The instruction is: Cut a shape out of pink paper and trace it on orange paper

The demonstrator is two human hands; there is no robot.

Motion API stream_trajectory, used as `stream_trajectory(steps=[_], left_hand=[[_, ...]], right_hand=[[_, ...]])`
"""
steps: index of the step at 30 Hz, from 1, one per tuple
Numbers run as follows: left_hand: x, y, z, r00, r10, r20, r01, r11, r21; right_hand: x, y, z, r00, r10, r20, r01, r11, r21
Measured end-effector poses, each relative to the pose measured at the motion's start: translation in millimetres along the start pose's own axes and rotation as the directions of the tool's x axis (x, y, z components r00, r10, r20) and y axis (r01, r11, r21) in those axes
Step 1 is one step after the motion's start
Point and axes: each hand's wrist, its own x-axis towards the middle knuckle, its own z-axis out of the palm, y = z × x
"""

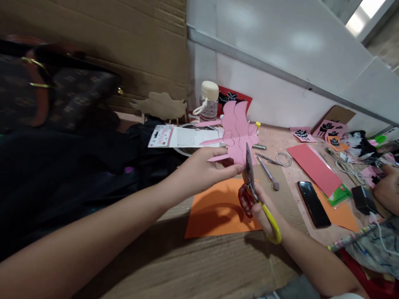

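Note:
My left hand (212,164) pinches the lower edge of a pink paper cutout (235,133) and holds it up. Wavy outlines are drawn on the cutout, and narrow strips stick out on its left side. In my right hand (264,207) is a pair of scissors (248,174) with one red and one yellow handle. Their blades point upward and meet the cutout's lower right edge, close to my left thumb. Below both hands lies an orange paper sheet (215,211).
Behind the cutout stand a cream-lidded bottle (209,97) and a white printed card (183,137). To the right lie a phone (313,203), red paper (314,168) and a compass (268,170). A handbag (71,83) is at left; another person's hand (386,189) shows far right.

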Motion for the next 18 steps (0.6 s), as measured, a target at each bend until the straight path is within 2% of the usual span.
stream_trajectory(steps=[5, 18], left_hand=[[-5, -7, 21, 0.998, -0.049, -0.048, 0.036, 0.970, -0.241], [-11, -19, 33, 0.995, -0.031, -0.094, -0.005, 0.933, -0.359]], right_hand=[[0, 7, 3, 0.997, -0.016, -0.076, 0.020, 0.998, 0.056], [0, 11, 7, 0.991, -0.071, -0.115, 0.080, 0.994, 0.077]])
